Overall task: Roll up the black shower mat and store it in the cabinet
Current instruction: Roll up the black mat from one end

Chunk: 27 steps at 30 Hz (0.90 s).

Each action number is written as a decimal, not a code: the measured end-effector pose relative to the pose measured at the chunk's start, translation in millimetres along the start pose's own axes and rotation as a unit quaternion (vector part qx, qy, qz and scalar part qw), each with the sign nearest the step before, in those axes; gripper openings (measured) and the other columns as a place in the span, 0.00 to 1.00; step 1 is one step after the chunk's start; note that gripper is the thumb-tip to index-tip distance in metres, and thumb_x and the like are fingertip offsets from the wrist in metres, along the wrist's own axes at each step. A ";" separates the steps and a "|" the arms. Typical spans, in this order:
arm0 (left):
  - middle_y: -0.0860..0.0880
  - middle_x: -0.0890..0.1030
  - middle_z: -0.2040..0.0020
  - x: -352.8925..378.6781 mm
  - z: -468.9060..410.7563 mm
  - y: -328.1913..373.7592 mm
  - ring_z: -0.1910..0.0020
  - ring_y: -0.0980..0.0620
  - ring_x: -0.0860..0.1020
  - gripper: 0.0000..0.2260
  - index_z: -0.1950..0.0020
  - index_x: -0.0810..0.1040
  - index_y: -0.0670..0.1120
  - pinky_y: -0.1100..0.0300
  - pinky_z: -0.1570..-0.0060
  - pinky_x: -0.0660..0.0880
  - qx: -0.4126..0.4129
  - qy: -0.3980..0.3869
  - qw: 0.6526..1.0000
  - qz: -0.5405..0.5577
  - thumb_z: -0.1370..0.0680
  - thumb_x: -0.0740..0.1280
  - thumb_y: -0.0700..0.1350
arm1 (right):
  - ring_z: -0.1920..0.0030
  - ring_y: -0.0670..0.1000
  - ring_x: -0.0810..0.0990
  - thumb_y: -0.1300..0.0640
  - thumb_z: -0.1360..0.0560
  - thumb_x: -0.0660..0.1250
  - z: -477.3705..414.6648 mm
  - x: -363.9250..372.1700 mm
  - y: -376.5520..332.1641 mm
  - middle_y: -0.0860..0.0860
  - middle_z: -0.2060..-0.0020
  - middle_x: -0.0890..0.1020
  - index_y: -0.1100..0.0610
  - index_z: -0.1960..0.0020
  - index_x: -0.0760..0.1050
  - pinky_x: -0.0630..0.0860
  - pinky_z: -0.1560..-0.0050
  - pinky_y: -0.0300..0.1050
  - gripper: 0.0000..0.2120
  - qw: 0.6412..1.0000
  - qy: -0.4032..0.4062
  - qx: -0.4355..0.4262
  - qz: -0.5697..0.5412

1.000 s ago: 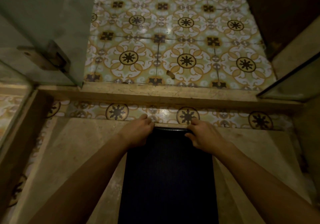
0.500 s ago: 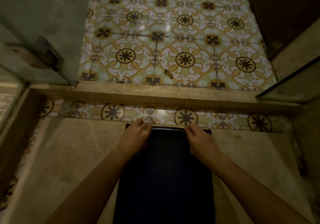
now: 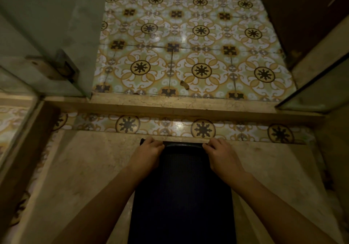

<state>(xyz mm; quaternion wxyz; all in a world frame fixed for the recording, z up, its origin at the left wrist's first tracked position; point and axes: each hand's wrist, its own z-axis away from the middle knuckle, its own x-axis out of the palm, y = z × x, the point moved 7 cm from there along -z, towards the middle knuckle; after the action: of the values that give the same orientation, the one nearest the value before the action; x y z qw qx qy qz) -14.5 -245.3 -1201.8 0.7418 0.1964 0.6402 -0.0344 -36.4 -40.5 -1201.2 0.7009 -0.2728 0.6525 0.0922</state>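
**Head view: first turn of the mat, and where it could slip**

Head camera shows my left hand [image 3: 149, 154] and right hand [image 3: 221, 155] both curled down over the far end of the long black textured rubber shower mat [image 3: 181, 196], gripping a small first curl of it. The mat lies flat on the beige stone shower floor [image 3: 90, 168], its far end just beside the patterned tile strip [image 3: 170, 127] below the raised stone threshold [image 3: 179, 107].

My worry is the roll going crooked: if one hand leads, I judge the curl will cone and telescope out sideways. A loose first turn could spring open, since rubber like this likely resists bending. The cabinet cannot be identified here, so carrying a slack roll there risks it unwinding. The half-open glass door [image 3: 56, 35] on the left is near enough to bump when I stand.
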 end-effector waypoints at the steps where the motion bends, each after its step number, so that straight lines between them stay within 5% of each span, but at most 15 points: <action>1: 0.46 0.83 0.48 -1.6 -2.8 -3.9 0.48 0.46 0.75 0.08 0.48 0.83 0.42 0.52 0.51 0.76 -0.007 -0.003 1.000 0.017 0.26 0.68 0.38 | 0.55 0.58 0.76 0.66 0.32 0.74 -4.1 -0.9 1.5 0.57 0.56 0.79 0.62 0.49 0.81 0.76 0.62 0.50 0.12 1.000 -0.004 0.016 -0.010; 5: 0.45 0.83 0.50 -7.1 -14.6 -17.9 0.50 0.46 0.78 0.06 0.52 0.84 0.41 0.52 0.47 0.74 -0.038 -0.006 0.995 0.093 0.25 0.68 0.40 | 0.50 0.58 0.77 0.62 0.27 0.70 -19.3 -3.6 15.8 0.57 0.53 0.80 0.60 0.50 0.79 0.75 0.52 0.51 0.06 0.992 -0.047 0.062 -0.095; 8: 0.45 0.82 0.44 -8.4 -19.3 -22.6 0.47 0.46 0.79 0.07 0.50 0.85 0.42 0.56 0.46 0.73 -0.071 -0.028 0.991 0.113 0.25 0.70 0.41 | 0.49 0.58 0.78 0.59 0.26 0.70 -21.5 -2.5 20.3 0.57 0.52 0.81 0.57 0.45 0.75 0.76 0.49 0.51 0.11 0.987 -0.087 0.095 -0.098; 11: 0.47 0.83 0.49 -10.2 -23.8 -28.5 0.49 0.47 0.80 0.07 0.49 0.82 0.47 0.58 0.51 0.74 -0.118 -0.038 0.985 0.121 0.27 0.72 0.42 | 0.45 0.59 0.77 0.57 0.25 0.70 -23.1 0.7 18.4 0.58 0.47 0.80 0.56 0.37 0.75 0.76 0.45 0.51 0.17 0.984 -0.116 0.106 -0.079; 14: 0.48 0.83 0.48 -8.6 -28.8 -24.9 0.48 0.49 0.80 0.16 0.41 0.78 0.48 0.57 0.48 0.75 -0.109 -0.058 0.984 0.127 0.27 0.73 0.41 | 0.47 0.57 0.78 0.56 0.26 0.71 -24.4 1.4 16.1 0.56 0.50 0.81 0.55 0.45 0.80 0.77 0.48 0.51 0.10 0.986 -0.133 0.098 -0.041; 21: 0.47 0.79 0.42 -1.9 -27.8 -19.2 0.43 0.47 0.76 0.12 0.44 0.82 0.48 0.56 0.43 0.74 -0.082 -0.127 0.986 0.075 0.27 0.70 0.42 | 0.47 0.56 0.79 0.55 0.30 0.73 -27.7 -3.0 12.0 0.54 0.50 0.82 0.52 0.47 0.82 0.77 0.47 0.47 0.12 0.981 -0.163 0.098 -0.032; 27: 0.47 0.83 0.52 -7.3 -23.4 -15.5 0.51 0.49 0.79 0.11 0.47 0.82 0.49 0.59 0.54 0.75 -0.085 -0.094 0.989 0.070 0.28 0.69 0.40 | 0.51 0.56 0.78 0.58 0.30 0.73 -18.8 1.2 11.8 0.56 0.49 0.77 0.54 0.47 0.77 0.76 0.54 0.46 0.13 0.979 -0.158 0.120 -0.048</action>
<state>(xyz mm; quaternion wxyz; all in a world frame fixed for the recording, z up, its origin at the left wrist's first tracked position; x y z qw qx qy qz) -42.4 -253.3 -1200.9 0.8136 0.1724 0.5526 0.0539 -58.2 -40.4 -1205.5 0.8266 -0.1998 0.5257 0.0215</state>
